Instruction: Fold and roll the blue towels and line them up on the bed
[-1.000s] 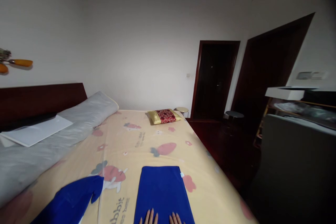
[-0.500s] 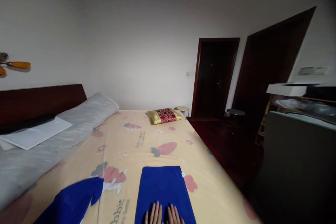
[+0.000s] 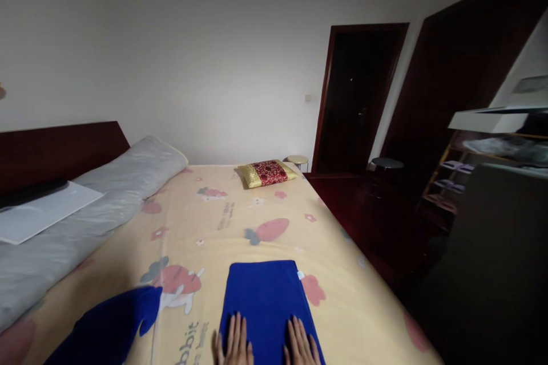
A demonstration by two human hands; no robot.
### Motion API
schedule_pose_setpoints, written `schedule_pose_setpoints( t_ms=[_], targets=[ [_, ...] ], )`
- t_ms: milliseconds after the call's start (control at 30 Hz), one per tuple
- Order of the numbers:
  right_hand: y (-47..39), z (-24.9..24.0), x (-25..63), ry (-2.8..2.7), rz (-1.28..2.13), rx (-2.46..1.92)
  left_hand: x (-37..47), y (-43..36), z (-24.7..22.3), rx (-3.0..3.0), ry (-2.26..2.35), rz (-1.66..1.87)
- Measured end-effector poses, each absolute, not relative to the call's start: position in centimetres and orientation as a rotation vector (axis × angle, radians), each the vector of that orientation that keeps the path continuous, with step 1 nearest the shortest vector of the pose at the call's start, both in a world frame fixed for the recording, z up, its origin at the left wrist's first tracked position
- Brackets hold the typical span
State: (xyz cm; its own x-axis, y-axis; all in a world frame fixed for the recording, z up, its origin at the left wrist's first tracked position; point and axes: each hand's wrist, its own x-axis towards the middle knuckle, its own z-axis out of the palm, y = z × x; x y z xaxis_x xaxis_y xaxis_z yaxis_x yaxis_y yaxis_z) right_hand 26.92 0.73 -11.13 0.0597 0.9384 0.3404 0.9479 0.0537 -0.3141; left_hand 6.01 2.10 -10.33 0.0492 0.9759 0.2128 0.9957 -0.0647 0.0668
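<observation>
A blue cloth [image 3: 265, 291], folded into a flat, neat rectangle with a small white tag at its right edge, lies on the patterned bedsheet [image 3: 231, 228]. My left hand [image 3: 234, 342] rests flat on the cloth's near left part, fingers stretched out and thumb apart. On the near right part lies my right hand [image 3: 302, 345], also flat with fingers extended. Neither hand grips anything, and the cloth's nearest edge is out of view. Off to the left, a second blue cloth [image 3: 107, 325] is spread loosely, with one corner crumpled.
A gold and red pillow [image 3: 269, 174] sits at the bed's far end. Along the left runs a grey plastic-wrapped roll [image 3: 128, 177] with a white board [image 3: 55, 211] on it, before a dark headboard [image 3: 64, 145]. Stools [image 3: 387, 163], a shelf [image 3: 443, 182] and a dark door [image 3: 359, 102] stand beyond.
My hands have moved apart and a little farther up the folded cloth, left hand leftward, right hand rightward. The camera view has tilted down slightly and turned a bit right.
</observation>
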Motion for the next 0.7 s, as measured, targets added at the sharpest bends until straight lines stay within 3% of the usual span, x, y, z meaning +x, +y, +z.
schedule_pose_setpoints(
  t_ms=[167,400,700],
  targets=[
    [3.7,-8.9,23.8,-2.256,0.258,-1.596,10.2,4.3,-10.7,-2.393,-1.793,-0.370],
    [8.6,-5.3,24.8,-2.257,0.320,-1.586,9.3,9.6,-6.4,-2.545,-1.705,-0.317],
    [14.8,-5.4,30.8,-2.016,0.280,-2.010,5.3,15.8,-3.9,-2.299,-2.080,-0.233]
  ],
)
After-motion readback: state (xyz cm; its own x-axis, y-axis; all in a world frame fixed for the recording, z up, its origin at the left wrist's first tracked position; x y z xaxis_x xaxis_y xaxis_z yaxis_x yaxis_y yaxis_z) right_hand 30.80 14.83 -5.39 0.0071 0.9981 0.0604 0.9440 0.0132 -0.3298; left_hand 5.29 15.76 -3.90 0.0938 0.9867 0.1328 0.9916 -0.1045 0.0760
